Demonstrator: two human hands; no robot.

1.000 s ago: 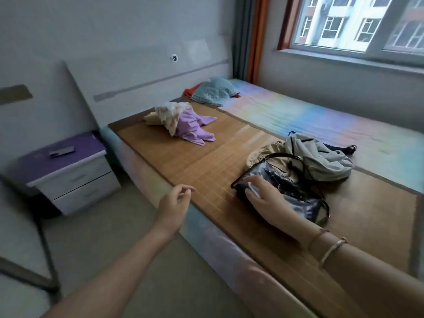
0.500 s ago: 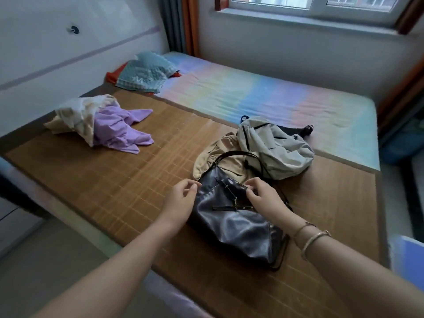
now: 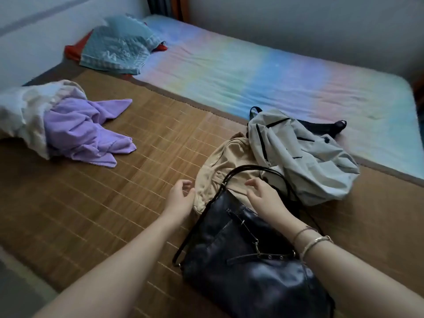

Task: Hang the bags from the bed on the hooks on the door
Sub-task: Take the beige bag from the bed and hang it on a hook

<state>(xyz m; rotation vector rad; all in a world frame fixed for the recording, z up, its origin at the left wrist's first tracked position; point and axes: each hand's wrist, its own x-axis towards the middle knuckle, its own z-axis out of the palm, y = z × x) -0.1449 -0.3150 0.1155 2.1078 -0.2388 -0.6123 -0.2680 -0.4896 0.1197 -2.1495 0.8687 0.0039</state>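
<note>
A black leather handbag [image 3: 247, 255] lies on the bamboo mat of the bed [image 3: 110, 203], its thin strap looping up over a beige bag [image 3: 227, 161]. Behind them slumps a light grey backpack [image 3: 305, 157] with black trim. My left hand [image 3: 180, 199] hovers at the beige bag's left edge, fingers apart and curled, holding nothing. My right hand [image 3: 263, 198] rests over the top of the black handbag inside the strap loop, fingers spread. The door and its hooks are out of view.
A heap of purple and cream clothes [image 3: 75, 127] lies at the mat's left. A teal quilted cushion [image 3: 119, 44] over something red sits by the headboard. A pastel rainbow sheet [image 3: 263, 76] covers the far half of the bed, against the wall.
The view has closed in and tilted down on the bags. Both hands slid forward from the black handbag's top toward the beige bag; neither has taken hold of anything.
</note>
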